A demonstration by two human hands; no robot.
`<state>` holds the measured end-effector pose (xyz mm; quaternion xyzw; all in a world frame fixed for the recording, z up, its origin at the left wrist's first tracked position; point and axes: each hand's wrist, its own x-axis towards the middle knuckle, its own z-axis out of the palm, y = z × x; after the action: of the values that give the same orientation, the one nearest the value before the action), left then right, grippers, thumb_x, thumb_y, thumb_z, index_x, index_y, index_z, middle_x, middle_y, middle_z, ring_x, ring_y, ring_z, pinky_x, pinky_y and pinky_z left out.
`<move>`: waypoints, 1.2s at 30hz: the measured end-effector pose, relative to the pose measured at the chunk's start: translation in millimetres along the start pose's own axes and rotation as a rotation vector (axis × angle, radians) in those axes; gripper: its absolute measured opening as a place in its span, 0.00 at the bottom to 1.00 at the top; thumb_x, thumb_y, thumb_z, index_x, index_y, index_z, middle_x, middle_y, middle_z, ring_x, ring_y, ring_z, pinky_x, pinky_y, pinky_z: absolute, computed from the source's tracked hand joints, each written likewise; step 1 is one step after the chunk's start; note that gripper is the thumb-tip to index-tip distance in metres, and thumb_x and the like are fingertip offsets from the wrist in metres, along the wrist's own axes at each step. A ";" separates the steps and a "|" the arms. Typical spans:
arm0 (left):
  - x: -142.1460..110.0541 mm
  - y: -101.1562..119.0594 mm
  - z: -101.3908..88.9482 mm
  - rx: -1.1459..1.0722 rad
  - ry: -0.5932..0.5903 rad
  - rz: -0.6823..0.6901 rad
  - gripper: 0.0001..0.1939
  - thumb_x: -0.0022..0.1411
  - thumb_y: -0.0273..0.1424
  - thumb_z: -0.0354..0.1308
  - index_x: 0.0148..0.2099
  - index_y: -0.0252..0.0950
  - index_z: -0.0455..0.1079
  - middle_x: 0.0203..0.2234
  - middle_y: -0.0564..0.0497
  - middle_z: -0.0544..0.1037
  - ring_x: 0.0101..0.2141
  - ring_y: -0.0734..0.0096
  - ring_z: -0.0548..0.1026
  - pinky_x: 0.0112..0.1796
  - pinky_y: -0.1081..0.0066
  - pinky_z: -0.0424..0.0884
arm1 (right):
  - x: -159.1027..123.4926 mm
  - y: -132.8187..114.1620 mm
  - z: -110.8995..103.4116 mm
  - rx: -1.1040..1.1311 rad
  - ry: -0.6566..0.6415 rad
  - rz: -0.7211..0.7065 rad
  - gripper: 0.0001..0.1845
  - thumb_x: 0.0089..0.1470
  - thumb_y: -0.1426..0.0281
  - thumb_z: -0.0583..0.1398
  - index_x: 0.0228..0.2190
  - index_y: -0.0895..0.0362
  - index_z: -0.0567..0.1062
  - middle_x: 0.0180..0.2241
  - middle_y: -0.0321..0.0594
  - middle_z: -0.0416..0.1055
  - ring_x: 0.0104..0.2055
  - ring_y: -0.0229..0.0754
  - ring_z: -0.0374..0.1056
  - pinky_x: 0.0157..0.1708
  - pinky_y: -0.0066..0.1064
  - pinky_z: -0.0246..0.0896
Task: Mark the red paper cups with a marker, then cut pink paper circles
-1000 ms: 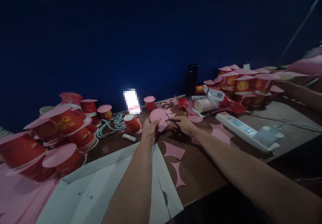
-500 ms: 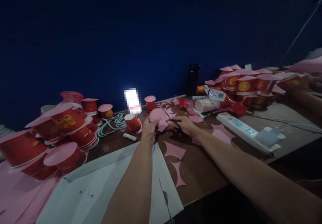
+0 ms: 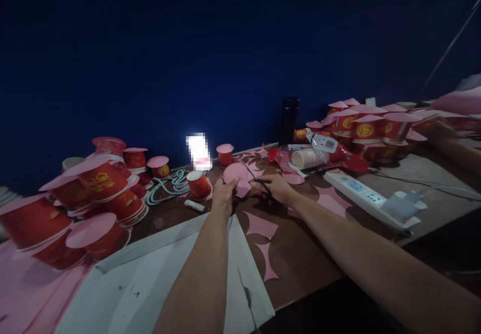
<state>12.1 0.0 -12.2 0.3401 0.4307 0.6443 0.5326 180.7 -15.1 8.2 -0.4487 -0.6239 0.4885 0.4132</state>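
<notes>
A piece of pink paper [image 3: 236, 173] with a round outer edge is pinched between the thumb and fingers of my left hand [image 3: 224, 194]. An angular tab sticks out at its lower right. My right hand [image 3: 277, 188] is closed around slim dark scissors [image 3: 259, 180], whose thin blade lies at the right side of the paper. The fingers partly cover the handles. Just left of my hands, a red paper cup [image 3: 199, 186] leans on its side, with a small white tube [image 3: 194, 206] below it. Curved pink scraps [image 3: 261, 225] lie beneath my wrists.
Red cups topped with pink discs are heaped at left [image 3: 101, 180] and right [image 3: 366, 128]. A lit phone [image 3: 199, 151], coiled cable [image 3: 169, 186], black bottle [image 3: 289, 118], bagged cups [image 3: 310, 158], power strip [image 3: 361, 194] and white box lid [image 3: 158, 274] surround me. Another person's arm [image 3: 460, 146] reaches in at right.
The scissors have shifted slightly against the paper, and their blade reaches a little farther up its right edge. My left hand stays put. The other person's arm has moved among the cups at right.
</notes>
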 end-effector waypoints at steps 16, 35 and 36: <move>0.2 0.8 -1.1 0.022 0.043 0.012 0.25 0.39 0.35 0.67 0.40 0.32 0.67 0.27 0.51 0.74 0.22 0.76 0.70 0.27 0.71 0.68 | -1.9 -2.7 2.1 -0.022 -0.006 0.039 0.24 0.41 0.55 0.65 0.37 0.60 0.78 0.16 0.31 0.64 0.17 0.30 0.58 0.14 0.21 0.52; 1.7 -1.1 -1.7 0.041 0.114 0.015 0.24 0.38 0.36 0.68 0.38 0.32 0.67 0.24 0.53 0.72 0.20 0.78 0.67 0.23 0.74 0.64 | 1.4 3.6 3.5 -0.081 -0.009 0.013 0.23 0.41 0.55 0.65 0.35 0.59 0.78 0.16 0.31 0.65 0.17 0.30 0.58 0.15 0.20 0.51; 1.8 -1.1 -1.7 0.043 0.117 0.015 0.24 0.38 0.36 0.68 0.38 0.32 0.67 0.24 0.53 0.72 0.20 0.78 0.67 0.23 0.74 0.65 | 0.7 3.3 3.9 -0.081 -0.009 0.018 0.23 0.41 0.55 0.65 0.36 0.59 0.78 0.16 0.31 0.65 0.17 0.30 0.58 0.15 0.20 0.51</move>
<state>10.7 1.5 -13.9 0.3164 0.4725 0.6577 0.4941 177.4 -15.0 4.3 -0.4686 -0.6409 0.4685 0.3876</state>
